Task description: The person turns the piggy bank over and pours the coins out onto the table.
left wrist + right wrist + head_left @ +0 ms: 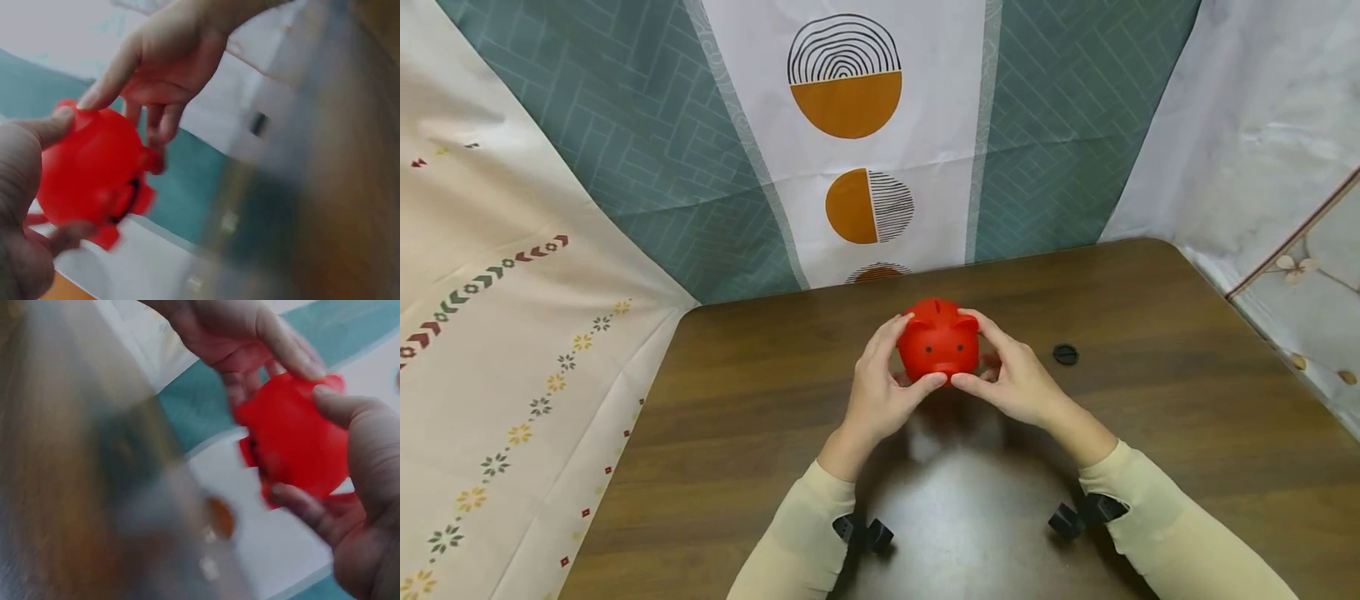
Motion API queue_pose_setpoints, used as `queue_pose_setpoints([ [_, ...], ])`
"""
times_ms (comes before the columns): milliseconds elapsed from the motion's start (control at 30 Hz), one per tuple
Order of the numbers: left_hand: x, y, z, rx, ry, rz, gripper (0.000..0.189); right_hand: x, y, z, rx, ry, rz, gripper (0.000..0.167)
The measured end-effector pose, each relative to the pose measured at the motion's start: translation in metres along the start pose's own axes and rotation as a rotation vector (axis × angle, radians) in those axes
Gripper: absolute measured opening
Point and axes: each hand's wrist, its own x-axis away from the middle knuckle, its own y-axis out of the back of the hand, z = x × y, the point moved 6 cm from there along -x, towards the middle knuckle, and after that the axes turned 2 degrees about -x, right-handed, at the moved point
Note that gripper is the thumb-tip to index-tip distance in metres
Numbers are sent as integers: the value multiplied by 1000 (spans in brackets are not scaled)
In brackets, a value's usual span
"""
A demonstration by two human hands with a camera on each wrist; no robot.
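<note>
A red piggy bank [937,343] is held up above the table, its face with two dark eyes toward me and the coin slot on top. My left hand [883,379] grips its left side, thumb by the snout and fingers up near the ear. On the other side my right hand [1015,375] grips it in the same way, both thumb tips close together. Feet and a dark spot show on the piggy bank's underside [128,197] in the left wrist view. A black round plug-like disc [1065,354] lies on the table beside the right hand.
The brown wooden table [760,392] has a bright glare in front of the hands. Patterned cloth [880,150] hangs behind it, with more cloth at both sides. Each wrist carries a small black camera [1066,521] on a cream sleeve.
</note>
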Motion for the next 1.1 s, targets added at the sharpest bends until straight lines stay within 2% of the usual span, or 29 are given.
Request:
queue_pose_setpoints([
  [67, -1, 4, -12, -6, -64, -24, 79, 1, 5, 9, 8, 47, -35, 83],
  [133, -2, 5, -12, -15, -74, -19, 79, 1, 4, 8, 3, 45, -36, 85],
  [300, 3, -8, 16, -57, 15, 61, 77, 1, -13, -24, -59, -80, 42, 80],
  [467, 2, -7, 18, -41, 15, 52, 77, 0, -12, -23, -47, -88, 35, 79],
  [567, 2, -3, 9, -26, -31, 25, 78, 0, -7, -10, -3, -37, 21, 79],
  [667, 0, 7, -14, 9, -157, -39, 80, 2, 4, 14, 33, 132, -60, 84],
  [700, -1, 9, -20, 13, -186, -57, 81, 2, 6, 20, 39, 164, -80, 85],
  [767, -3, 12, -29, 29, -198, -65, 79, 1, 8, 23, 38, 162, -84, 85],
  [833, -4, 11, -27, 40, -155, -41, 77, 0, 4, 17, 18, 72, -31, 82],
  [900, -3, 5, -16, 45, -79, -3, 76, 0, -1, 5, 16, -41, 17, 80],
  [933, -2, 2, -12, 47, -52, 12, 76, 0, -3, 1, 19, -68, 28, 79],
  [1033, 0, -4, 3, 30, -11, 22, 79, 1, -3, -5, 9, -75, 24, 82],
  [1100, 1, -5, 7, 18, -8, 16, 79, 1, -3, -8, 8, -69, 11, 82],
])
